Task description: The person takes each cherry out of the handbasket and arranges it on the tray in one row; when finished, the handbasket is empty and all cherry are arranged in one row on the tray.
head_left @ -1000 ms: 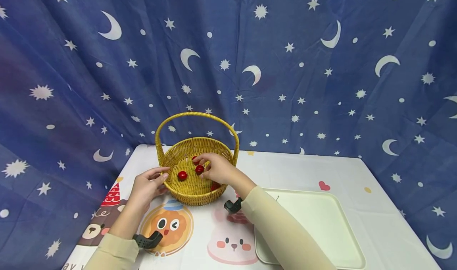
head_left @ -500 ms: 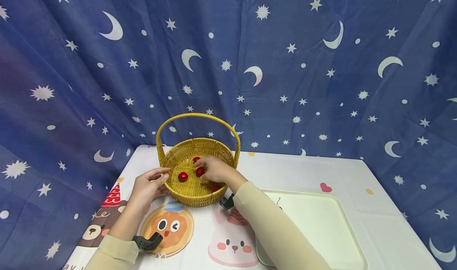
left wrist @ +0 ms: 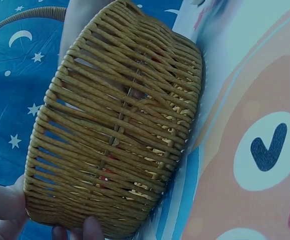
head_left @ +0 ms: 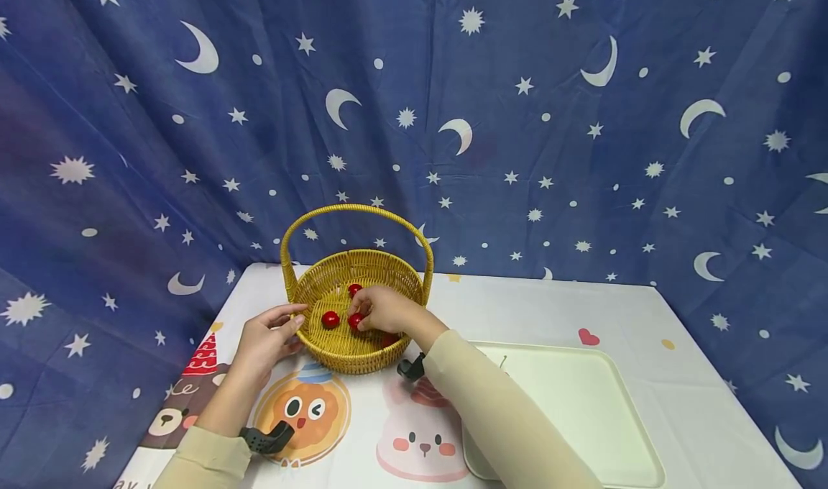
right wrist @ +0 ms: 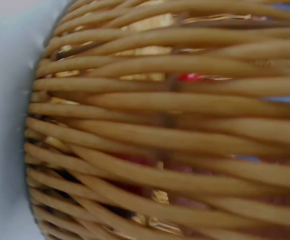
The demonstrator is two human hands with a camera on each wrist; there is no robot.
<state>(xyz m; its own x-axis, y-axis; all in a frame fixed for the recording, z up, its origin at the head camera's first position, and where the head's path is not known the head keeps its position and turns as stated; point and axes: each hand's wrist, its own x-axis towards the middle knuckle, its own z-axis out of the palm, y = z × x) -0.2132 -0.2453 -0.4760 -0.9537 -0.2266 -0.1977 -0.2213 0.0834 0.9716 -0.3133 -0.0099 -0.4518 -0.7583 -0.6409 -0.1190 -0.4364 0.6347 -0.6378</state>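
A yellow-brown wicker basket (head_left: 356, 363) with a tall arched handle stands at the back left of the table. My left hand (head_left: 268, 338) grips its left rim; in the left wrist view, fingertips (left wrist: 92, 229) press against the woven wall. Reaching inside, my right hand (head_left: 386, 311) pinches a red cherry (head_left: 354, 321) between thumb and fingers. A second cherry (head_left: 330, 320) lies left of it, and another cherry (head_left: 354, 290) lies behind. More red (head_left: 389, 339) shows under the right hand. Close weave (right wrist: 185, 135) fills the right wrist view and mostly hides that hand.
A cream tray (head_left: 582, 403) lies at the right, partly covered by my right sleeve (head_left: 504, 410). A thin stem (head_left: 504, 362) shows above the sleeve over the tray. The white tablecloth (head_left: 517, 309) has cartoon prints, and a blue starry curtain (head_left: 491, 208) hangs behind.
My right fingers have closed on the middle cherry and shifted it slightly toward the front left. The left hand keeps its place on the basket rim.
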